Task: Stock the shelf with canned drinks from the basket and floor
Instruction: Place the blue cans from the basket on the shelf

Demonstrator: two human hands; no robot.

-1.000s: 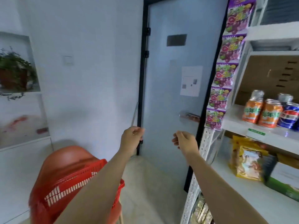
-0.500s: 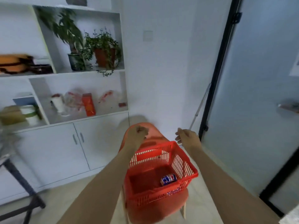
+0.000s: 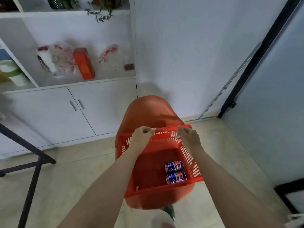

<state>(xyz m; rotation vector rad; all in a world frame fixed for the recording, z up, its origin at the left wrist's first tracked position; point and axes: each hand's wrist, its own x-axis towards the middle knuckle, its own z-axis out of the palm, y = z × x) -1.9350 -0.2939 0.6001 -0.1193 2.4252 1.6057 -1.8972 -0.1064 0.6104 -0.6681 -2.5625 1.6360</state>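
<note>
A red plastic basket (image 3: 153,190) sits on an orange-red chair (image 3: 150,109) in front of me. Two blue cola cans lie on their sides at the basket's right wall, one can (image 3: 174,166) behind the other can (image 3: 176,177). My left hand (image 3: 141,137) is curled into a fist over the basket's far rim and holds nothing. My right hand (image 3: 189,139) hovers over the far right corner with its fingers curled, also holding nothing. Whether either hand touches the rim cannot be told. The stock shelf is out of view.
A white cabinet (image 3: 85,111) with an open shelf of packets stands at the back left. A black table leg (image 3: 32,175) crosses the left floor. A thin metal rod (image 3: 230,83) leans on the wall beside a black-framed glass door (image 3: 271,99) on the right.
My view swung left from the drink shelf and tilted down onto the basket; a second can is now visible. Both hands kept their curled pose and now hang over the basket's far rim.
</note>
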